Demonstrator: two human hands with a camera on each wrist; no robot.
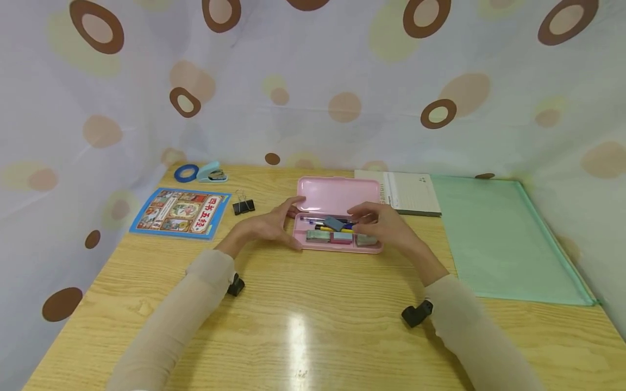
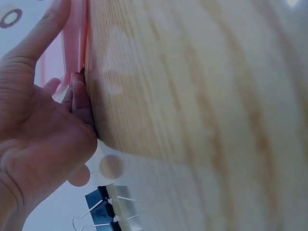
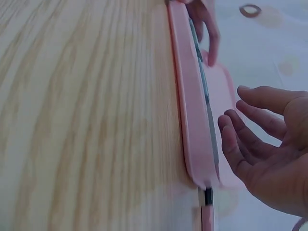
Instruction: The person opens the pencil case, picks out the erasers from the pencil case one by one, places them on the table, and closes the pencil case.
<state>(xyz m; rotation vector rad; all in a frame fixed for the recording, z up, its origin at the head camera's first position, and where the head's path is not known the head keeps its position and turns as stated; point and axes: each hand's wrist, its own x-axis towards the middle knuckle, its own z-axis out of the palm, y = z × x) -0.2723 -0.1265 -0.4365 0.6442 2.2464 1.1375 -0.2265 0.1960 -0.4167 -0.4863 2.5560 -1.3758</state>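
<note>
pink plastic pencil case [image 3: 192, 120]: lies open on the light wooden table [image 3: 86, 106], seen edge-on | right hand [image 3: 269, 159]: hovers just beside the case, fingers loosely spread, holding nothing | another hand's fingers [image 3: 208, 26]: touch the case's far end

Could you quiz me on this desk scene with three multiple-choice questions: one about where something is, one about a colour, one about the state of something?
1. Where is the black binder clip?
A. inside the case
B. on the table left of the pencil case
C. on the green folder

2. What colour is the pencil case?
A. pink
B. blue
C. yellow

3. How is the pencil case?
A. shut
B. open, lid up
C. upside down

Answers: 1 B, it lies between the picture book and the case. 2 A, its lid and tray are pink. 3 B, pens and erasers show inside, with the left hand at its left end.
</note>
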